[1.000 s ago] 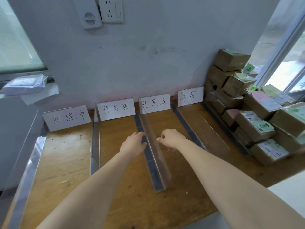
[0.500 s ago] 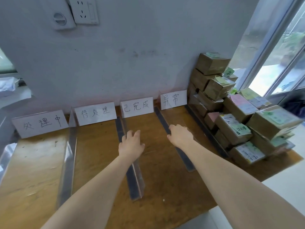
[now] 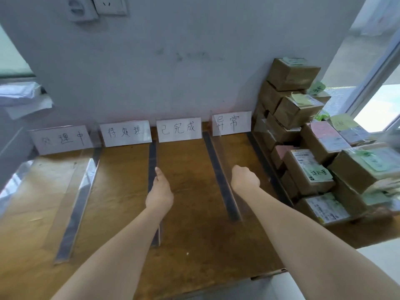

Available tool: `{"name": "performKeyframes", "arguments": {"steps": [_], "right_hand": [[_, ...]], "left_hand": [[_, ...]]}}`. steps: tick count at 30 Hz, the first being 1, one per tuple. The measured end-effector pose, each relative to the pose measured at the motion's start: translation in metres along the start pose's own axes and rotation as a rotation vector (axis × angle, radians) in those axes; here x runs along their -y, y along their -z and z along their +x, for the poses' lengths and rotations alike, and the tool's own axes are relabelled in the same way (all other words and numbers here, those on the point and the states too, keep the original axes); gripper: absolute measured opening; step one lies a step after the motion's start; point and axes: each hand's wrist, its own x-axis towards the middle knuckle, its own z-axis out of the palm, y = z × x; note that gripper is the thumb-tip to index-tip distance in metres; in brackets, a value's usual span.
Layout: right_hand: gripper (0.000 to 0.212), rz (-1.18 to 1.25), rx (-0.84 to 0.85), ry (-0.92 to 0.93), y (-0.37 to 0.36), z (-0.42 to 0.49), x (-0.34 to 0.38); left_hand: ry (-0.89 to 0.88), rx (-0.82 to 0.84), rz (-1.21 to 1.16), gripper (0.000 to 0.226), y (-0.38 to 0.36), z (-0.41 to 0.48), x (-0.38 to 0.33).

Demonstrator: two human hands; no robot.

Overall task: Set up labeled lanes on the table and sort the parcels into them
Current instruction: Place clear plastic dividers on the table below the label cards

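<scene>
The table (image 3: 194,217) carries four label cards standing along its far edge against the wall, from left to right: card 处理中 (image 3: 60,139), card 待处理 (image 3: 125,133), card 已完成 (image 3: 178,129) and card 异常 (image 3: 231,123). Clear dividers on dark base strips run from the far edge toward the near edge: the left divider (image 3: 73,217), the middle divider (image 3: 152,156) and the right divider (image 3: 216,165). The left hand (image 3: 159,191) rests on the middle divider with the thumb straight along its top; the other fingers are hidden, so their state cannot be told. The right hand (image 3: 244,179) is on the top edge of the right divider, fingers curled together over it. The parcels (image 3: 303,169) are stacked at the far right corner of the table, outside the lanes.
</scene>
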Motion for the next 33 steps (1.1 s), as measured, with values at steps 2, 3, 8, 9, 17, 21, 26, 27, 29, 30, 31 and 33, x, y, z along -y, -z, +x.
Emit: {"name": "performKeyframes", "arguments": {"steps": [2,3,8,9,17,21,26,27,29,30,31,33], "right_hand": [[0.020,0.027,0.007,0.014,0.002,0.001,0.000],[0.019,0.040,0.010,0.016,0.002,0.002,0.000],[0.020,0.042,0.014,0.038,-0.001,0.003,0.002],[0.020,0.042,0.019,0.037,-0.001,0.003,0.003],[0.024,0.016,0.004,0.019,0.004,-0.002,0.007],[0.027,-0.022,-0.076,0.069,0.011,-0.008,0.008],[0.039,-0.057,-0.138,0.087,0.022,-0.017,0.013],[0.041,-0.058,-0.148,0.087,0.024,-0.019,0.015],[0.043,-0.060,-0.164,0.096,0.027,-0.024,0.015],[0.044,-0.059,-0.172,0.098,0.029,-0.027,0.014],[0.045,-0.059,-0.183,0.096,0.030,-0.030,0.012],[0.045,-0.063,-0.196,0.086,0.034,-0.038,0.005]], "left_hand": [[0.012,-0.003,0.003,0.082,0.004,-0.002,0.001],[0.017,-0.005,0.008,0.081,0.005,-0.002,0.002],[0.046,-0.016,0.001,0.080,0.008,0.002,0.006],[0.045,-0.017,-0.005,0.079,0.007,0.002,0.007],[-0.074,-0.034,0.088,0.078,0.011,0.001,0.006],[-0.157,-0.082,0.157,0.072,0.020,-0.001,-0.001],[-0.277,-0.117,0.145,0.062,0.037,-0.001,-0.009],[-0.302,-0.118,0.141,0.061,0.040,-0.001,-0.011],[-0.351,-0.112,0.130,0.059,0.043,0.000,-0.016],[-0.377,-0.105,0.126,0.058,0.043,0.001,-0.019],[-0.402,-0.095,0.125,0.057,0.043,0.000,-0.023],[-0.446,-0.069,0.121,0.055,0.041,-0.001,-0.033]]}}
